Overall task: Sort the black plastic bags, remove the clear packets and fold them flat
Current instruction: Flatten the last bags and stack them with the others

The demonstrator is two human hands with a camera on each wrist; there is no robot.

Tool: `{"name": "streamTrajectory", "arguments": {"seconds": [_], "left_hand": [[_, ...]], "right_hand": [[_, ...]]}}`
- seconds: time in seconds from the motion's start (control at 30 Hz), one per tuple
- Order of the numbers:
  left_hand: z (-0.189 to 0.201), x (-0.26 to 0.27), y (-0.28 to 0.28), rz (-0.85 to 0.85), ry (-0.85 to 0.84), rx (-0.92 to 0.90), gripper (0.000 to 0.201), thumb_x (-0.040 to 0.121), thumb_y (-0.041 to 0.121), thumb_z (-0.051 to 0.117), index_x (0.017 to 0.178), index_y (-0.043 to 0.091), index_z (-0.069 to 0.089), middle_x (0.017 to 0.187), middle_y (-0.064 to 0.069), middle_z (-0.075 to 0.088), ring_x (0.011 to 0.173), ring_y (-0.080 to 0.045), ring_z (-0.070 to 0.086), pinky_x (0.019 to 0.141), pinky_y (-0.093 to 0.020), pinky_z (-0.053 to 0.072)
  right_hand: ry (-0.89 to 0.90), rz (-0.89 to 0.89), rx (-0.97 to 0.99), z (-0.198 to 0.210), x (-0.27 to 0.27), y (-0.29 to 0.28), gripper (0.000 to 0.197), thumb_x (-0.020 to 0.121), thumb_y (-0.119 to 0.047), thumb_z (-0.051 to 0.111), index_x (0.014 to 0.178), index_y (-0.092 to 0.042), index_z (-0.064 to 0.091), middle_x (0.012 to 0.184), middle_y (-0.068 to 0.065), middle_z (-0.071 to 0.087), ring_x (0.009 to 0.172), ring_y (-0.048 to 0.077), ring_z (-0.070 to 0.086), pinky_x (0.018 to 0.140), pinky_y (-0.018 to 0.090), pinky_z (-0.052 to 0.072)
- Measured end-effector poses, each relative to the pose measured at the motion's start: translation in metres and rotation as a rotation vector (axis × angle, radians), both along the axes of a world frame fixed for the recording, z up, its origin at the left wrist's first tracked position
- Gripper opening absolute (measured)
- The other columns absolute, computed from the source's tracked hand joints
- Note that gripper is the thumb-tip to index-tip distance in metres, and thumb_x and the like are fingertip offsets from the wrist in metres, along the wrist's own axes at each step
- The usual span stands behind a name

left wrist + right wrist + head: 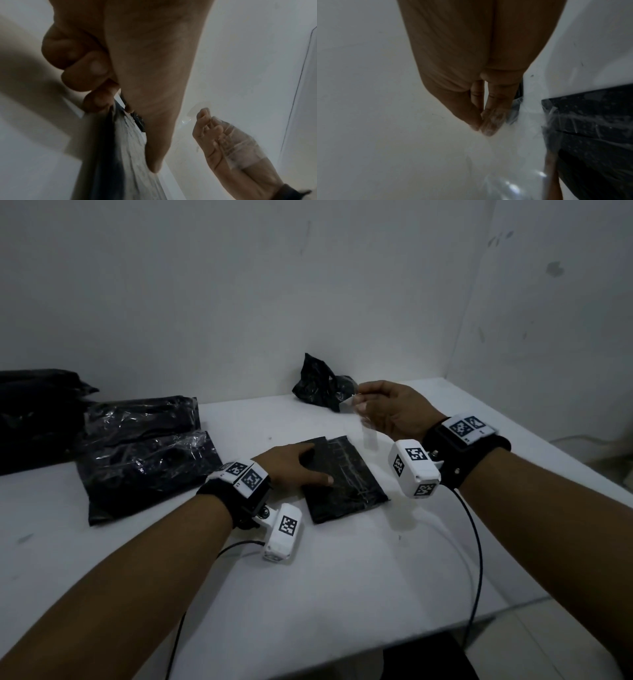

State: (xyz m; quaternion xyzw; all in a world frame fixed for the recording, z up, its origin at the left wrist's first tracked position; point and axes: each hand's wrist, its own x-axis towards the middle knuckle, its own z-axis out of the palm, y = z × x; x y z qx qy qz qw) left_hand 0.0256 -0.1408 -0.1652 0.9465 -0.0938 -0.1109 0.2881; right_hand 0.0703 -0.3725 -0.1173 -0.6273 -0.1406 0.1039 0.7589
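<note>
A white table stands in a corner of plain white walls. At frame centre lies a flat, folded black bag, matte and creased. The left hand presses it with straight fingers. The right hand pinches a thin clear packet above it. Glossy wrapped black bags lie at left; a crumpled black bag sits by the wall.
</note>
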Motion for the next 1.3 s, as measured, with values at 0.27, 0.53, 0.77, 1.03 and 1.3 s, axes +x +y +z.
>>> {"name": "streamTrajectory", "arguments": {"seconds": [0.27,0.53,0.77,1.03,1.3], "left_hand": [[0.033,0.014,-0.001,0.227,0.295,-0.605,0.063,0.105,0.05,0.035,0.105,0.0,0.073,0.065,-0.006,0.052,0.048,-0.017,0.049,0.045,-0.021,0.037],[0.039,0.02,-0.034,0.219,0.676,-1.166,0.073,0.097,0.067,0.037,0.139,0.007,0.04,0.101,-0.029,0.072,0.085,-0.038,0.075,0.059,-0.036,0.061],[0.024,0.038,-0.039,0.394,0.28,-1.382,0.014,0.096,0.014,0.063,0.105,0.004,0.062,0.096,-0.013,0.074,0.077,-0.019,0.075,0.065,-0.026,0.061],[0.039,0.06,-0.026,0.34,0.04,-1.24,0.007,0.092,0.0,0.065,0.095,0.006,0.064,0.084,-0.012,0.07,0.066,-0.02,0.066,0.055,-0.023,0.052],[0.048,0.069,-0.021,0.336,-0.064,-1.081,0.004,0.094,0.002,0.063,0.097,0.0,0.066,0.084,-0.01,0.073,0.065,-0.015,0.069,0.052,-0.02,0.049]], "right_hand": [[0.018,0.06,0.043,0.005,0.002,0.006,0.028,0.09,0.011,0.06,0.108,-0.01,0.061,0.099,0.006,0.07,0.082,0.016,0.068,0.068,0.027,0.056],[0.01,0.126,0.089,0.007,-0.006,0.006,0.028,0.091,0.013,0.054,0.106,-0.009,0.06,0.091,0.003,0.069,0.072,0.011,0.067,0.062,0.024,0.056],[0.052,0.13,0.071,0.001,-0.015,-0.003,0.03,0.088,0.016,0.054,0.108,-0.006,0.059,0.095,0.009,0.068,0.071,0.013,0.069,0.061,0.024,0.057],[0.245,0.098,-0.084,-0.011,-0.026,-0.008,0.041,0.088,0.014,0.06,0.124,-0.003,0.052,0.103,0.018,0.072,0.079,0.02,0.074,0.065,0.027,0.06],[0.324,0.077,-0.381,-0.022,-0.044,-0.017,0.017,0.091,0.005,0.063,0.106,0.001,0.068,0.088,0.012,0.071,0.064,0.015,0.069,0.054,0.023,0.057]]}}
